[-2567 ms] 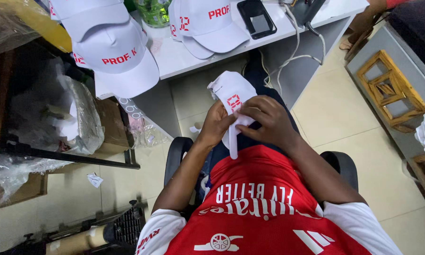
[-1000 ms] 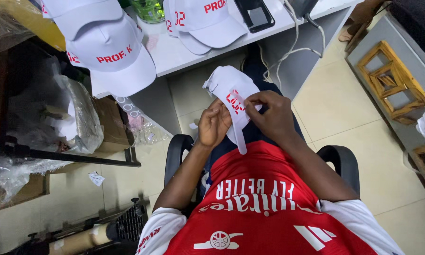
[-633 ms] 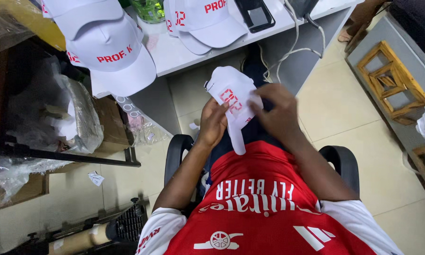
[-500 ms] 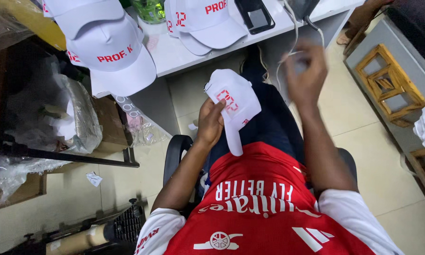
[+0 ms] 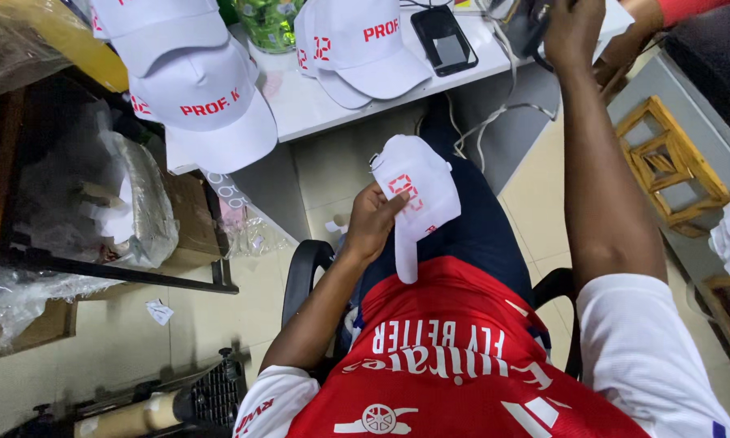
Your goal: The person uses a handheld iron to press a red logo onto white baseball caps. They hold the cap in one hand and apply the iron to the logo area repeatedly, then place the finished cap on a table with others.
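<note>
The left hand (image 5: 373, 223) is curled shut on the white cap (image 5: 413, 191), thumb and fingers pinching its near edge, and holds it above the lap, just in front of the red jersey (image 5: 454, 365). The right hand (image 5: 571, 28) is stretched far forward to the white table (image 5: 316, 105), closed around a dark object at the table's far corner (what it is cannot be made out; white cables (image 5: 494, 113) hang down from that spot). Whether it grips that object firmly or only rests on it cannot be told.

The cap lies well apart from the right hand, down and back toward the body, and only the left hand touches it. Its long axis runs roughly toward and away from the body: the rounded crown with red printing points to the table, and a narrow white strip hangs down toward the jersey. More white caps (image 5: 211, 105) sit stacked on the table to the left, beside a dark phone (image 5: 444, 39) lying flat.
</note>
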